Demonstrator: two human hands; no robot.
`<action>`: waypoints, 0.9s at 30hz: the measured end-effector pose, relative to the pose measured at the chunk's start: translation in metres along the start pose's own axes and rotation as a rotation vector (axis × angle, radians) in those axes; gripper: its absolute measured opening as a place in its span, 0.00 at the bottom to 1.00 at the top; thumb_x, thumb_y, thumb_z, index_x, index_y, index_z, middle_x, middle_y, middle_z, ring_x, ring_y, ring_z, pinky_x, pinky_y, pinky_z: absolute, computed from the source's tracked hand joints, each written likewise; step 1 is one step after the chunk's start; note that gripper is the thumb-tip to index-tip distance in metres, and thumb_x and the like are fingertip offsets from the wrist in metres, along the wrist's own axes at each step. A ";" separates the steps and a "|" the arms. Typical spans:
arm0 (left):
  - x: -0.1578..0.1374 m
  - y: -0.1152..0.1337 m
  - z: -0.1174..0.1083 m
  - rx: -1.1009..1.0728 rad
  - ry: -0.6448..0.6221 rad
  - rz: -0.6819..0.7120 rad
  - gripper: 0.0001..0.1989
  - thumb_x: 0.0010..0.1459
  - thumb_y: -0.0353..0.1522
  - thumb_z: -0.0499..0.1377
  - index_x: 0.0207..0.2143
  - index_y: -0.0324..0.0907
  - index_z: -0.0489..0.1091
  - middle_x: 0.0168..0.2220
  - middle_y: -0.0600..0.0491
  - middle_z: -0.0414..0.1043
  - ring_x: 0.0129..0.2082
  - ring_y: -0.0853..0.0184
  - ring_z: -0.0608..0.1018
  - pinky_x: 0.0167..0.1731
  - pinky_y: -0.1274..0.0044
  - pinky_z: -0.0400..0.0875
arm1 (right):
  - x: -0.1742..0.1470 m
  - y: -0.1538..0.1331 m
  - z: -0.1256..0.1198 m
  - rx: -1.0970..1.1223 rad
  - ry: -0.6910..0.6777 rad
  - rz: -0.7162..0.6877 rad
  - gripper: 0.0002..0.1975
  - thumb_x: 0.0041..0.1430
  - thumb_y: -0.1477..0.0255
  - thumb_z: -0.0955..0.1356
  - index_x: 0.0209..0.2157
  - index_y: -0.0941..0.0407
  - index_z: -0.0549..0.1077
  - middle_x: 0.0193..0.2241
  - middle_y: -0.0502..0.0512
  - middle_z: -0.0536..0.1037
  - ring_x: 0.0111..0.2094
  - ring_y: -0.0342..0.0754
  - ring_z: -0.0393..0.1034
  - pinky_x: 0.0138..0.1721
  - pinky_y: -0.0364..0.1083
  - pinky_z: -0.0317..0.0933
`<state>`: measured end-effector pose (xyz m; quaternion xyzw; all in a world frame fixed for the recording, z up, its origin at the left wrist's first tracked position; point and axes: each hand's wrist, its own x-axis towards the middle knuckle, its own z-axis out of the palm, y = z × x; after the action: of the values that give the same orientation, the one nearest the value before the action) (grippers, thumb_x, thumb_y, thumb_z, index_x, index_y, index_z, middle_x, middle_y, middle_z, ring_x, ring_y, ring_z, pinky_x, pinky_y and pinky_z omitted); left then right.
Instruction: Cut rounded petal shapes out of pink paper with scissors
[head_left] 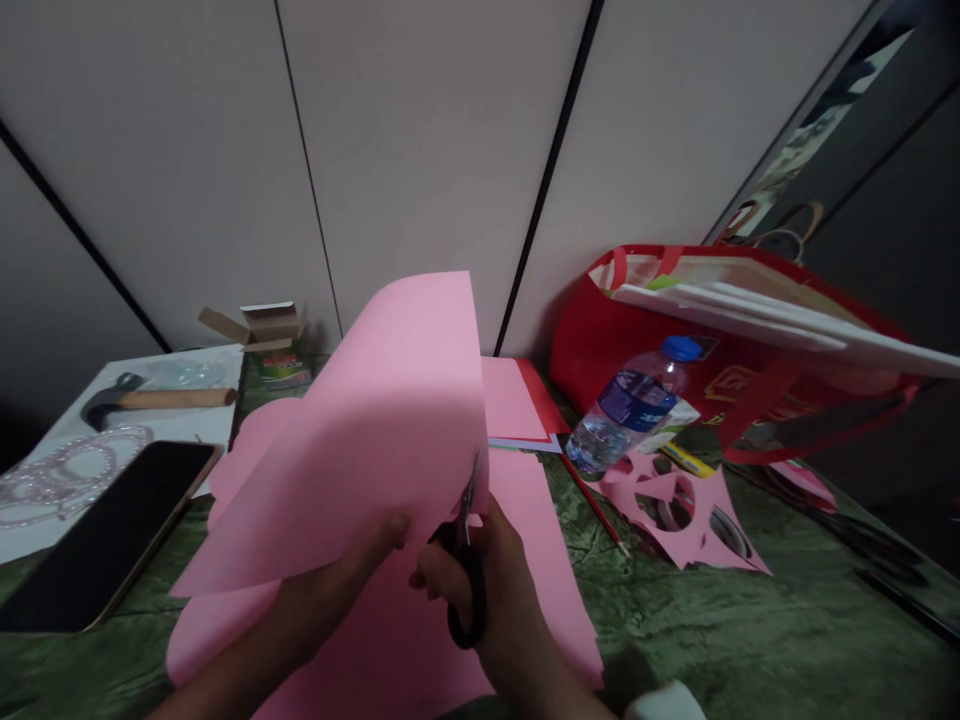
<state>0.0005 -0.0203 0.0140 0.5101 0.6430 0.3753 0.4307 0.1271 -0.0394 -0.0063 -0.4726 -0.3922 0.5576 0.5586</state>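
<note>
My right hand (502,560) is closed on the black-handled scissors (471,590), their blades at the right side of a curled pink paper sheet (390,410). My left hand (367,555) grips its near edge, thumb on top, fingers hidden. The sheet rises over flat pink paper (544,580), short of the counter's (787,640) back edge, where a red shopping bag (592,330) stands at right.

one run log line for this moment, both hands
left hand: grips raised pink sheet | right hand: holds scissors | blades: near sheet's right edge
</note>
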 end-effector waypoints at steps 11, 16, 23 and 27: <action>0.007 -0.007 -0.004 0.018 0.074 -0.141 0.17 0.37 0.47 0.63 0.23 0.46 0.65 0.37 0.42 0.74 0.47 0.47 0.71 0.50 0.57 0.62 | 0.006 -0.003 -0.006 0.075 -0.041 -0.044 0.22 0.36 0.68 0.75 0.29 0.54 0.60 0.19 0.42 0.65 0.20 0.40 0.58 0.19 0.39 0.54; 0.007 -0.008 -0.005 -0.028 0.055 -0.121 0.18 0.37 0.45 0.64 0.26 0.46 0.65 0.39 0.43 0.72 0.48 0.48 0.70 0.52 0.58 0.61 | 0.004 -0.006 -0.008 0.085 -0.068 -0.053 0.21 0.38 0.69 0.75 0.28 0.54 0.60 0.19 0.41 0.64 0.19 0.39 0.57 0.19 0.38 0.53; 0.007 -0.008 -0.006 -0.002 0.073 -0.118 0.16 0.37 0.46 0.63 0.22 0.46 0.65 0.31 0.46 0.71 0.46 0.48 0.71 0.50 0.58 0.62 | 0.004 -0.005 -0.007 0.033 -0.050 -0.059 0.20 0.40 0.66 0.74 0.29 0.54 0.60 0.19 0.42 0.64 0.20 0.39 0.58 0.19 0.39 0.53; 0.008 -0.011 -0.006 0.017 0.077 -0.074 0.18 0.36 0.49 0.62 0.19 0.46 0.65 0.25 0.49 0.70 0.41 0.47 0.74 0.46 0.55 0.64 | 0.005 -0.003 -0.006 0.027 -0.018 -0.063 0.22 0.37 0.65 0.74 0.29 0.54 0.60 0.18 0.42 0.64 0.19 0.39 0.57 0.18 0.38 0.52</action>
<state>-0.0093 -0.0148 0.0044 0.4746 0.6809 0.3729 0.4149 0.1337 -0.0349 -0.0053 -0.4476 -0.4044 0.5492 0.5784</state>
